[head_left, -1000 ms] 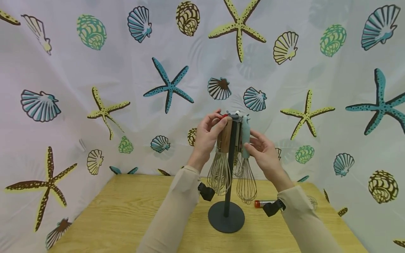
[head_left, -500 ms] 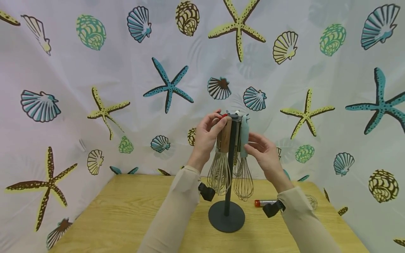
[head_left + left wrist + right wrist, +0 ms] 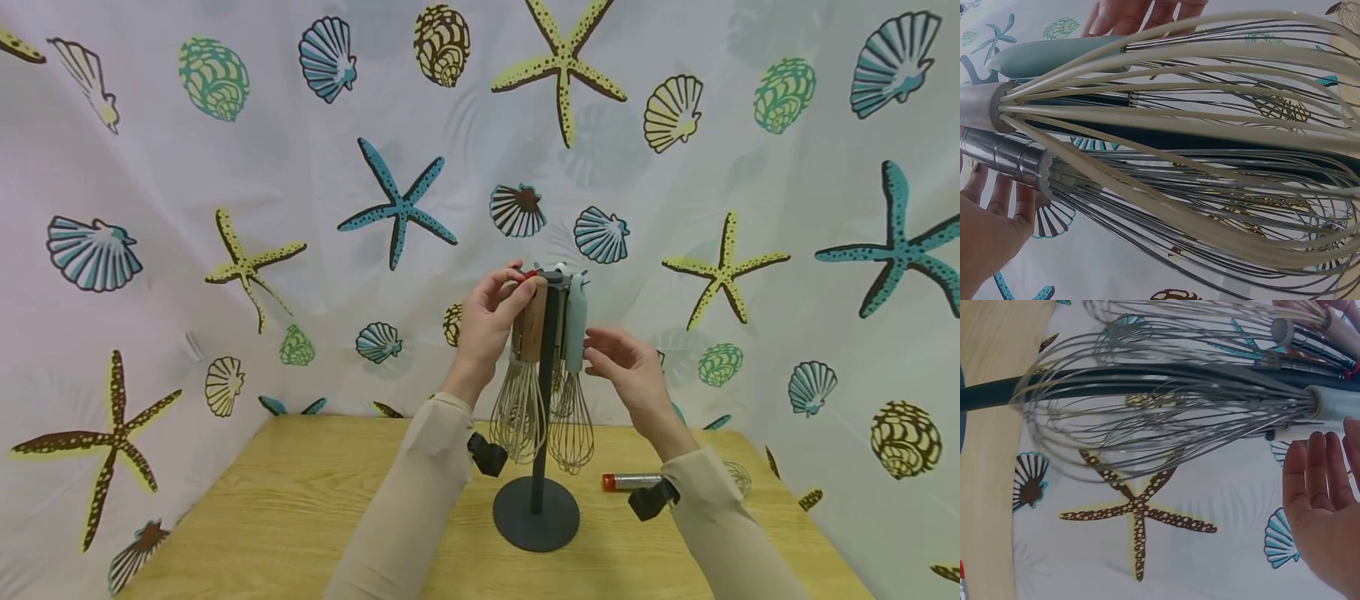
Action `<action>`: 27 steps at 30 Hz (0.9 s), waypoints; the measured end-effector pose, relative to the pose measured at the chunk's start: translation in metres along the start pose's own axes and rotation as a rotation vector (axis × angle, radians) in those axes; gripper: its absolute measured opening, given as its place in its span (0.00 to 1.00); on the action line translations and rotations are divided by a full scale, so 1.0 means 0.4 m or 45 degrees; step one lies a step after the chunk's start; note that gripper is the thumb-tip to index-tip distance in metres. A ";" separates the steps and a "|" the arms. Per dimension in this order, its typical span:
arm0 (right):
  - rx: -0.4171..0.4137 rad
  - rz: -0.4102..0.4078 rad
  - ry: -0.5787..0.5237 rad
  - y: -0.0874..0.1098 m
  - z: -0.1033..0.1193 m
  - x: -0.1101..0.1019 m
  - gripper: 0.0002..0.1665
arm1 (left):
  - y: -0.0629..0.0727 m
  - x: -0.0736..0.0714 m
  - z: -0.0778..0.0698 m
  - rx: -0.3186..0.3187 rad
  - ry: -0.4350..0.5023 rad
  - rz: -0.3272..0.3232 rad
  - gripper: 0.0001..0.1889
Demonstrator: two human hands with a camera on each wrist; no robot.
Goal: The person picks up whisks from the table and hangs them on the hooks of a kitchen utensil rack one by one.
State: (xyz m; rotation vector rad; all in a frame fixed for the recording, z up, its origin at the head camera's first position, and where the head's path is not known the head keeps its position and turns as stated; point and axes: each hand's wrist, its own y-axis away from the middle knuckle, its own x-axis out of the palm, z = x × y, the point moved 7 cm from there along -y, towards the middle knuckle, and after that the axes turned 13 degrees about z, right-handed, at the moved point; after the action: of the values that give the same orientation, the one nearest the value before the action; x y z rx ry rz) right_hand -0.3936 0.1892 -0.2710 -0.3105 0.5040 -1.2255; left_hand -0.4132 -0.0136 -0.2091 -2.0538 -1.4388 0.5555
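A dark stand [image 3: 536, 514] holds several hanging whisks. At its top left, my left hand [image 3: 487, 312] grips a steel-handled whisk [image 3: 1004, 156] with a red end [image 3: 531, 274], thumb by the top of a wood-handled whisk [image 3: 533, 325]. In the left wrist view the fingers lie behind the steel handle. The wood-handled whisk has cream wires. On the stand's right hangs a light blue-handled whisk [image 3: 575, 325] with its wire loops down. Beside that handle is my right hand [image 3: 626, 367], fingers loosely extended, fingertips very near it; whether they touch cannot be told.
Behind my right wrist, another whisk with a steel handle [image 3: 630, 482] and red end lies on the wooden table [image 3: 322, 483]. A white curtain [image 3: 300, 150] printed with shells and starfish surrounds the table's back and sides.
The light blue-handled whisk has swung slightly left, to hang closer to the stand's post. My right hand has let go of its handle and drawn a little away. My left hand stays put.
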 end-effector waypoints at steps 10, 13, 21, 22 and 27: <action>0.099 0.023 0.007 0.031 -0.090 -0.023 0.24 | 0.000 -0.001 -0.001 -0.027 -0.031 0.015 0.08; 0.116 0.020 0.004 0.038 -0.108 -0.029 0.23 | 0.000 0.003 0.000 -0.034 -0.029 0.028 0.08; 0.133 0.038 0.040 0.047 -0.132 -0.029 0.22 | 0.002 0.006 0.000 -0.049 0.003 0.042 0.10; 0.140 0.037 0.048 0.049 -0.137 -0.030 0.21 | 0.002 0.006 -0.002 -0.050 0.011 0.046 0.10; 0.183 0.033 0.063 0.063 -0.167 -0.034 0.22 | 0.002 0.008 -0.003 -0.059 0.015 0.052 0.11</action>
State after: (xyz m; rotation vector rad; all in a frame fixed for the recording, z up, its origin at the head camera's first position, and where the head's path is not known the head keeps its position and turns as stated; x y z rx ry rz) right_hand -0.4114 0.2128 -0.3373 -0.1517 0.4587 -1.2395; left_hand -0.4109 -0.0112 -0.2089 -2.1232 -1.4184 0.5303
